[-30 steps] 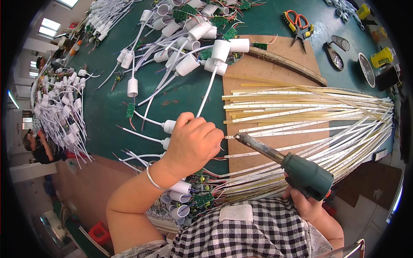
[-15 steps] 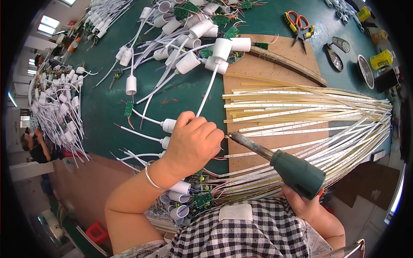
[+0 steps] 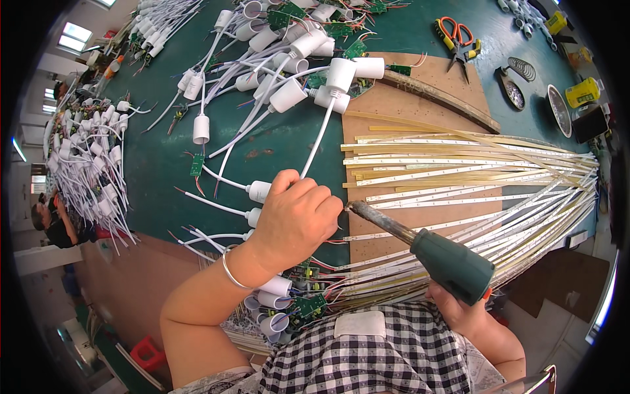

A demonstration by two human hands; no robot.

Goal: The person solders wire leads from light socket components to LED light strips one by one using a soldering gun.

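My left hand (image 3: 298, 213) is closed round a white cable (image 3: 318, 141) that runs up to a white lamp socket (image 3: 341, 75). The cable's lower end is hidden by my fingers. In my right hand (image 3: 459, 312) is a green soldering gun (image 3: 453, 266), gripped below its body. Its dark metal barrel points up and left, and the tip sits right beside my left fingertips; whether it touches anything there is too small to tell. Just left of my left hand lie more sockets, and a small green circuit board (image 3: 197, 165) on wires lies farther left.
LED strips (image 3: 446, 161) fan across a brown board (image 3: 459, 92) at the right. A dark bar (image 3: 440, 102) lies on that board. Beyond are orange-handled pliers (image 3: 457, 43), a coiled iron stand (image 3: 520, 67) and a metal bowl (image 3: 558, 109). Socket piles (image 3: 92, 151) crowd the left.
The soldering gun's green body has shifted very slightly left, its tip staying by my left fingertips. Both hands otherwise keep their places and their grips.
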